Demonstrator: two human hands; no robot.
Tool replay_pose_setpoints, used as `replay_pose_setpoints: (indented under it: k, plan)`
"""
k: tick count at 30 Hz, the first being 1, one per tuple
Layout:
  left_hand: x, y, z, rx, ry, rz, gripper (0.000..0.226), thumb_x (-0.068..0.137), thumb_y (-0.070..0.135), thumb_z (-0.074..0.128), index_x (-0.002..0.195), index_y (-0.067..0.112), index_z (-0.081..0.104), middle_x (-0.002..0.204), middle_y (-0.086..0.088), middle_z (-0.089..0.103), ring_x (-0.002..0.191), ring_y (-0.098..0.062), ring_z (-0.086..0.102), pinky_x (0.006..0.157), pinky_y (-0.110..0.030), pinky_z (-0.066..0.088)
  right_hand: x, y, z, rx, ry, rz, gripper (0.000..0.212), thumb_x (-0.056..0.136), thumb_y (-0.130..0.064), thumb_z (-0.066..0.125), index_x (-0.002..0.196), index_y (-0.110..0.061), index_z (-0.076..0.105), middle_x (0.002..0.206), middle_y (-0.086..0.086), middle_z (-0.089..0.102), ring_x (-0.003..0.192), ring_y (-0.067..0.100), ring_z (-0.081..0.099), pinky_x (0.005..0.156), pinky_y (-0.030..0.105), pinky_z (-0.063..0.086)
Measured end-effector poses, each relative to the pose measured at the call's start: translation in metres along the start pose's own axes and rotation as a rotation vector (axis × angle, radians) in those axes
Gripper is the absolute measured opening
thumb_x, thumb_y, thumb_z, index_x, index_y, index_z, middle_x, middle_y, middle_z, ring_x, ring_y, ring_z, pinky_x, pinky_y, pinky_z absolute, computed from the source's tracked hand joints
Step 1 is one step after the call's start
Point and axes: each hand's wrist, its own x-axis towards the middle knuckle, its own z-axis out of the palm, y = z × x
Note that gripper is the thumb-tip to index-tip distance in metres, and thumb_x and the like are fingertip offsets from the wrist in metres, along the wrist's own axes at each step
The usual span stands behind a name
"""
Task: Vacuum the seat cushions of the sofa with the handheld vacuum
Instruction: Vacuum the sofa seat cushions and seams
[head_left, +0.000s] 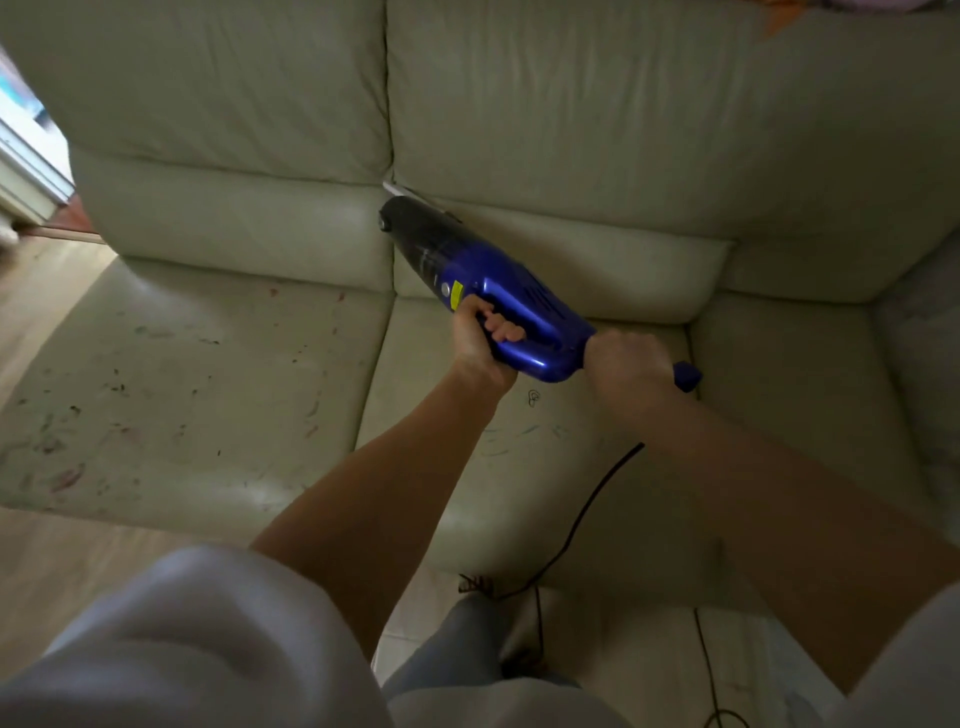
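Your left hand (480, 340) curls its fingers through the blue handheld vacuum's (488, 291) handle; your right hand (626, 361) grips its rear end, nozzle at the sofa's (571, 130) backrest crease.

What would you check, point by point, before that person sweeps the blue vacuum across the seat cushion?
1. Left hand has its fingers curled through the handle of the handheld vacuum: ok.
2. Right hand holds the vacuum's rear end: ok.
3. Nozzle reaches the crease where the cushions meet: ok.
4. Black cord trails off the front of the sofa to the floor, slack, clear of the sweep: ok.
5. Motor running: cannot tell.
6. Left seat cushion carries dark specks and smears: not ok, still to clean.
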Motion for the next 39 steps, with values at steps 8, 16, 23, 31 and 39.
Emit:
replay_pose_setpoints:
  k: [8,16,23,31,39]
  plan:
    - [0.017,-0.014,0.010,0.318,0.339,0.089,0.032,0.090,0.014,0.043,0.058,0.011,0.040,0.030,0.002,0.036,0.023,-0.011,0.036,0.035,-0.015,0.038,0.000,0.012,0.004,-0.038,-0.007,-0.023,0.024,0.095,-0.003,0.045,0.110,-0.011,0.061,0.112,0.006,0.064,0.102,0.022,0.064,0.069,0.028,0.040]
    - [0.003,-0.023,0.023,0.424,0.298,0.052,0.040,0.094,0.018,0.038,0.054,0.016,0.033,0.028,0.004,0.031,0.025,-0.011,0.035,0.040,-0.015,0.041,-0.007,0.029,-0.006,-0.087,0.032,0.010,0.027,0.094,0.001,0.046,0.114,-0.011,0.060,0.115,0.005,0.063,0.104,0.022,0.063,0.067,0.031,0.040]
    - [-0.008,-0.040,0.028,0.398,0.233,0.050,0.033,0.088,0.008,0.033,0.057,0.016,0.027,0.031,0.005,0.028,0.022,-0.009,0.028,0.031,-0.009,0.029,-0.022,0.042,0.001,-0.079,0.027,0.015,0.028,0.092,0.001,0.046,0.112,-0.013,0.061,0.111,0.004,0.064,0.101,0.020,0.064,0.066,0.028,0.041]
    - [-0.018,-0.087,0.046,0.405,0.188,0.011,0.033,0.088,0.007,0.032,0.056,0.015,0.031,0.031,0.004,0.030,0.021,-0.009,0.031,0.032,-0.007,0.030,-0.045,0.088,0.007,-0.082,0.007,0.056,0.030,0.094,0.001,0.042,0.116,-0.010,0.059,0.117,0.006,0.061,0.106,0.022,0.062,0.069,0.030,0.041]
    - [-0.030,-0.143,0.063,0.436,0.144,-0.047,0.033,0.088,0.009,0.032,0.055,0.015,0.030,0.029,0.003,0.030,0.021,-0.010,0.031,0.032,-0.008,0.032,-0.076,0.136,0.020,-0.074,-0.051,0.144,0.027,0.095,0.000,0.044,0.116,-0.007,0.058,0.115,0.008,0.061,0.104,0.023,0.063,0.079,0.032,0.050]
